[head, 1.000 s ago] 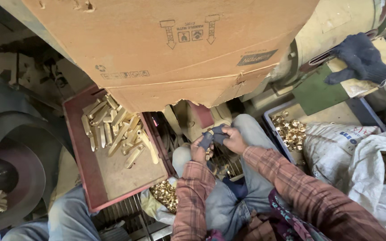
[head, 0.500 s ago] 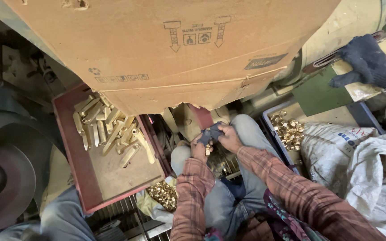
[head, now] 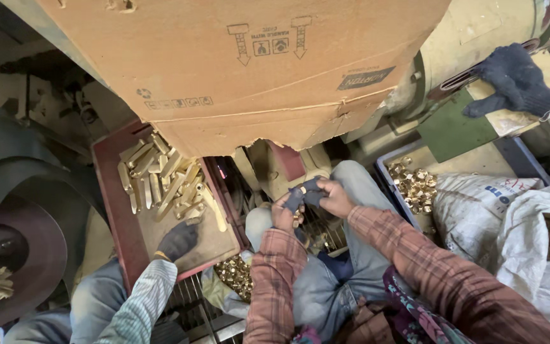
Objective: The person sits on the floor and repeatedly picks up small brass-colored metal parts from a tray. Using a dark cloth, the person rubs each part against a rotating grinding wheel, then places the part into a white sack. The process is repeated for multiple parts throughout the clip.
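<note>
My left hand (head: 281, 215) and my right hand (head: 337, 197) meet above my knees, both in plaid sleeves. Between them they pinch a dark piece of cloth (head: 305, 191) with a small brass part showing at its edge. Just below my left hand lie more small brass parts (head: 297, 220). To my left stands a red tray (head: 117, 223) holding several long brass pieces (head: 160, 178). A co-worker's dark-gloved hand (head: 177, 239) in a striped sleeve rests on the tray's near end.
A big torn cardboard sheet (head: 249, 70) hangs over the scene. A blue crate (head: 386, 185) of brass fittings (head: 415, 185) sits at right beside white sacks (head: 517, 236). Another person's gloved hand (head: 514, 79) lies top right. More brass fittings (head: 233, 277) pile by my left knee. A dark wheel (head: 7, 248) is at left.
A co-worker's gloved hand has come into the red tray from the lower left. My two hands stay together on the dark cloth, barely shifted.
</note>
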